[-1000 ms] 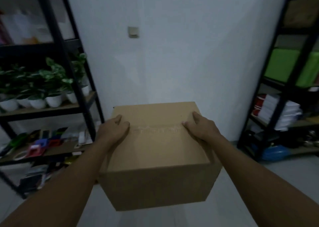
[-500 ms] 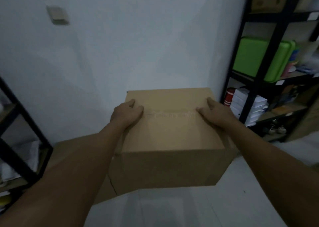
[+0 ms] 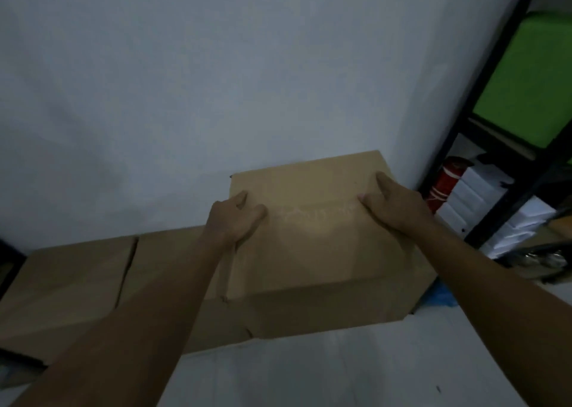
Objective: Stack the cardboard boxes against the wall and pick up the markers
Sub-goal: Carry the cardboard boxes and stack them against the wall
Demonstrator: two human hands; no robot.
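Observation:
I hold a taped brown cardboard box (image 3: 312,252) in both hands, close to the white wall (image 3: 216,81). My left hand (image 3: 233,218) grips its left top edge, thumb on the lid and fingers down the side. My right hand (image 3: 394,205) grips the right top edge the same way. The box sits over the right part of a lower, wider cardboard box (image 3: 71,283) that lies along the wall; whether it rests on it I cannot tell. No markers are in view.
A black metal shelf rack (image 3: 495,122) stands at the right, with a green bin (image 3: 526,81), white boxes (image 3: 483,196) and a red can (image 3: 445,177). Something blue (image 3: 439,295) lies on the pale floor (image 3: 309,372) by the rack's foot.
The view swung right and down: the plant shelf at the left left the frame and the lower box came into sight. The held box moved nearer the wall and lower.

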